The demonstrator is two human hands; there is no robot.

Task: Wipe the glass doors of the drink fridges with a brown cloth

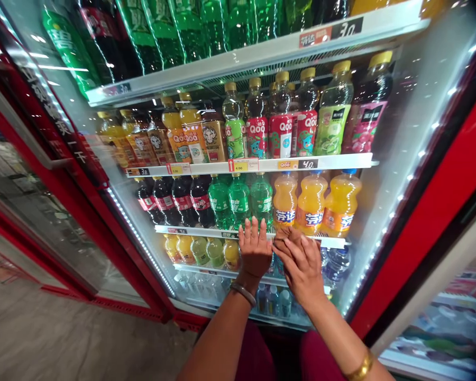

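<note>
Fingers stretched upward and slightly apart, my left hand (256, 247) is at the white shelf edge (206, 232), just below the small green bottles (238, 200). It holds nothing visible. Close on its right, my right hand (304, 270) has its fingers bent over a crumpled brown thing (289, 235), too unclear to name. This lies at the same shelf edge, below the orange soda bottles (311, 203). Part of the brown thing is hidden behind my right fingers.
Juice bottles (281, 121) line the shelf above, with large green bottles (182, 32) higher up. Yellow drinks (185, 248) and clear bottles (206, 286) stand lower. The cooler's red frame (424, 211) rises at right; grey floor (83, 338) shows at lower left.
</note>
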